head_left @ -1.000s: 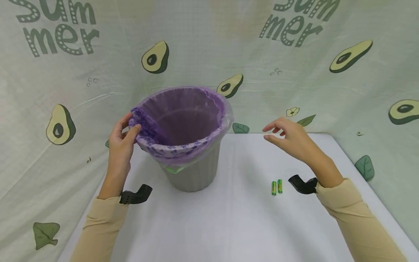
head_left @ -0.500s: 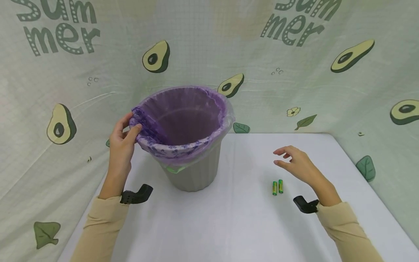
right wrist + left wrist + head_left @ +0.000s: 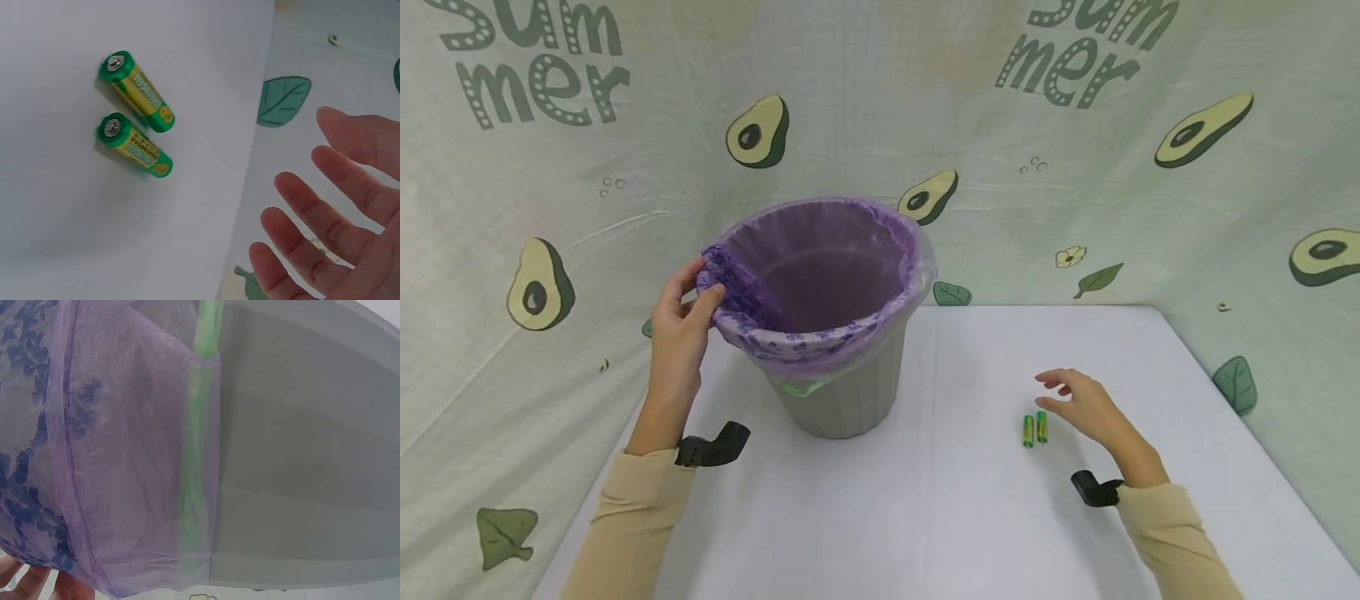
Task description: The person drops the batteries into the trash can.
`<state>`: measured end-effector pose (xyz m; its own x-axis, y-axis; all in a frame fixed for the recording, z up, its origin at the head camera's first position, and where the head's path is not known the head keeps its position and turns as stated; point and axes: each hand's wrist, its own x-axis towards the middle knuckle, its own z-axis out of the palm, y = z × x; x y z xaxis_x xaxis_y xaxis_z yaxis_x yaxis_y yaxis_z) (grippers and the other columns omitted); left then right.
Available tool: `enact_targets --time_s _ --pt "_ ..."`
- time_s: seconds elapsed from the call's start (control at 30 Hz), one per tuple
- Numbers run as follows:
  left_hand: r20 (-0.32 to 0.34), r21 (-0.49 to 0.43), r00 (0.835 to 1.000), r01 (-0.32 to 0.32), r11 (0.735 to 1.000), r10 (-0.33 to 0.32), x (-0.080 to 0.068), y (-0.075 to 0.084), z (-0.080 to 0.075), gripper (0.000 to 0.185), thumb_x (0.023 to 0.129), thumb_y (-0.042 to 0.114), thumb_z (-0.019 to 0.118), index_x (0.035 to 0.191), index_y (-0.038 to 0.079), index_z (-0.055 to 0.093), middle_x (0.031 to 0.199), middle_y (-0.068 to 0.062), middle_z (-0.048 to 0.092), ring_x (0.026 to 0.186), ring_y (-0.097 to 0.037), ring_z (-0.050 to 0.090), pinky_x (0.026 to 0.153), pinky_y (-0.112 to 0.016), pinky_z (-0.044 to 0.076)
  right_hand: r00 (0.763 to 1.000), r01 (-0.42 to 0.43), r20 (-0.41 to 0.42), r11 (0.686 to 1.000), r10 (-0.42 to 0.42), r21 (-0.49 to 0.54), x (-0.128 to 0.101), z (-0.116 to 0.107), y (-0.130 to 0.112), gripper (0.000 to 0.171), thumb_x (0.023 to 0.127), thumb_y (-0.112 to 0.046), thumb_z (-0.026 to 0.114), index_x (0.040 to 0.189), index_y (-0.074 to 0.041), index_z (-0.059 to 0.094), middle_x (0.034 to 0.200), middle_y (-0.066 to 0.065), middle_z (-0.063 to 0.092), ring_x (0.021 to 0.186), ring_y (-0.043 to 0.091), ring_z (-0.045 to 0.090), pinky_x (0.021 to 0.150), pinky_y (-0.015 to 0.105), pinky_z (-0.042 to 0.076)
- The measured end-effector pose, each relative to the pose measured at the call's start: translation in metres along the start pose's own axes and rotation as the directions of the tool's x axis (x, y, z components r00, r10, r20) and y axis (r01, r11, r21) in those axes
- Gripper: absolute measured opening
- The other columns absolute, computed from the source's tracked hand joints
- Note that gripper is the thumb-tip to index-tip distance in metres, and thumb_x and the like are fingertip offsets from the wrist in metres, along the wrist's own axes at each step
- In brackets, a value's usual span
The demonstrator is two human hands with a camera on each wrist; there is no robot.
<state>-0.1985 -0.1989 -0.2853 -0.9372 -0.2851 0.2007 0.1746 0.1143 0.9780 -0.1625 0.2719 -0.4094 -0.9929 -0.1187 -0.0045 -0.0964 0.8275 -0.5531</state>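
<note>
A grey waste bin (image 3: pixel 842 392) lined with a purple bag (image 3: pixel 820 267) stands on the white table (image 3: pixel 940 500). My left hand (image 3: pixel 681 321) pinches the bunched bag edge at the bin's left rim; in the left wrist view the purple bag (image 3: pixel 119 450) and the grey bin wall (image 3: pixel 300 456) fill the frame. Two green-and-yellow batteries (image 3: pixel 1034 428) lie side by side to the right of the bin. My right hand (image 3: pixel 1078 404) hovers just right of them with fingers relaxed, holding nothing. The right wrist view has the batteries (image 3: pixel 134 115) lying apart from my fingers (image 3: pixel 312 206).
Avocado-print cloth (image 3: pixel 1075 167) walls the table at the back and on both sides. The table's right edge (image 3: pixel 1195 367) lies close to my right hand. A black wrist mount (image 3: pixel 711 448) sits on each forearm.
My right hand has dropped from above the table's back right down toward me, ending just beside the batteries. The left hand and bin have stayed put.
</note>
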Motion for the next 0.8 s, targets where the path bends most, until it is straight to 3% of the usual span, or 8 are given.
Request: enact_targets --time_s 0.3,0.57,0.8 --pt "0.000 -0.002 1.000 0.008 1.000 -0.008 0.001 0.000 0.000 0.050 0.091 0.019 0.058 0.138 0.014 0.044 0.117 0.006 0.046 0.090 -0.004 0.053 0.068 -0.010 0.046 0.993 -0.106 0.061 0.994 0.105 0.023 -0.005 0.017 0.020 0.040 0.086 -0.017 0.063 0.120 0.003 0.055 0.108 0.022 0.060 0.092 0.029 0.053 0.068 0.032 0.043" --pt "0.001 -0.014 1.000 0.010 1.000 -0.010 0.000 0.000 -0.001 0.050 0.091 0.019 0.058 0.138 0.014 0.044 0.117 0.006 0.046 0.091 -0.005 0.053 0.069 -0.010 0.047 0.971 -0.210 0.131 0.977 0.203 0.043 -0.007 0.028 0.032 0.043 0.086 -0.019 0.063 0.121 0.005 0.053 0.100 0.019 0.060 0.088 0.027 0.055 0.070 0.039 0.046" --pt "-0.004 -0.011 1.000 -0.004 1.000 0.003 0.000 0.000 0.001 0.048 0.091 0.019 0.058 0.137 0.013 0.045 0.116 0.006 0.047 0.089 -0.005 0.053 0.069 -0.010 0.047 0.967 -0.206 0.176 0.973 0.186 0.104 -0.009 0.036 0.043 0.054 0.082 -0.025 0.069 0.121 0.007 0.051 0.086 0.010 0.058 0.075 0.019 0.052 0.063 0.030 0.042"
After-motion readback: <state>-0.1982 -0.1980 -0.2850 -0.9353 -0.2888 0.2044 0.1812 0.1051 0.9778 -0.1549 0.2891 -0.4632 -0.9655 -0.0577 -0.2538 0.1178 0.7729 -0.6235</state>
